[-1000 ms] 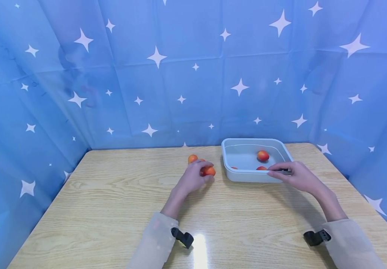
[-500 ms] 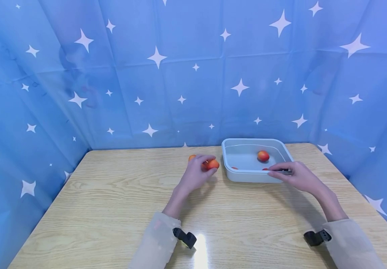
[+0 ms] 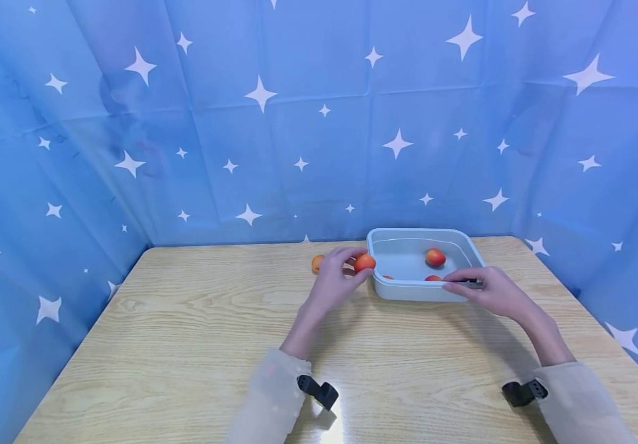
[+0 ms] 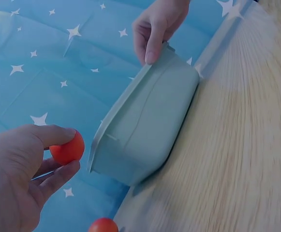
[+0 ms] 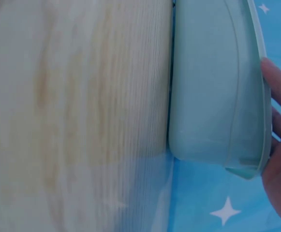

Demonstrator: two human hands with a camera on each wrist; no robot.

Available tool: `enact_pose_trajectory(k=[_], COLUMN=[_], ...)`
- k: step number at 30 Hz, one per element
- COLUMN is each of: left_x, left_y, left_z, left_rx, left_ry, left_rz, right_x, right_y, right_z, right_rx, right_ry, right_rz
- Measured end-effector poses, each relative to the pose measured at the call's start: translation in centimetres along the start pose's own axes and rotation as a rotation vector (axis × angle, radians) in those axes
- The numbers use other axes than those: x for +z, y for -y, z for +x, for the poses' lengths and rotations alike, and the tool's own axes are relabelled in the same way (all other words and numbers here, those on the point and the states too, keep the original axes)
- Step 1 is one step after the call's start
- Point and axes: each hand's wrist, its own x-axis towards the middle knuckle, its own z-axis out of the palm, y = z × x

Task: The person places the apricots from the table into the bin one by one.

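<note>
Left hand [image 3: 332,280] pinches a smooth, round red-orange fruit [image 3: 365,263]: probably light, slippery; best held round its middle. Right hand [image 3: 487,290] grips a pale-blue rectangular plastic box [image 3: 407,293] by its rim [image 3: 402,283].

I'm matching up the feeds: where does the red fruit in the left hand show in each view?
Head: the red fruit, held in the left hand, is just right of and below centre.
Left wrist: the red fruit is left of centre, below mid-height; a second fruit is cut off at the bottom edge.
Right wrist: not in it.
Shared landmark: the pale box, with the right hand at its rim.
</note>
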Motion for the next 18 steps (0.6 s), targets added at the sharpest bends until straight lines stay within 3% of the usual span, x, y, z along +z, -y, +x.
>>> enact_pose_trajectory(k=[18], left_x=[2.8], left_y=[-1.8], left_z=[0.9], left_rx=[-0.020], left_ry=[0.017], left_rz=[-0.052], right_x=[-0.1], right_y=[0.2], right_z=[-0.1], right_rx=[0.019], right_ry=[-0.007], right_rz=[-0.004])
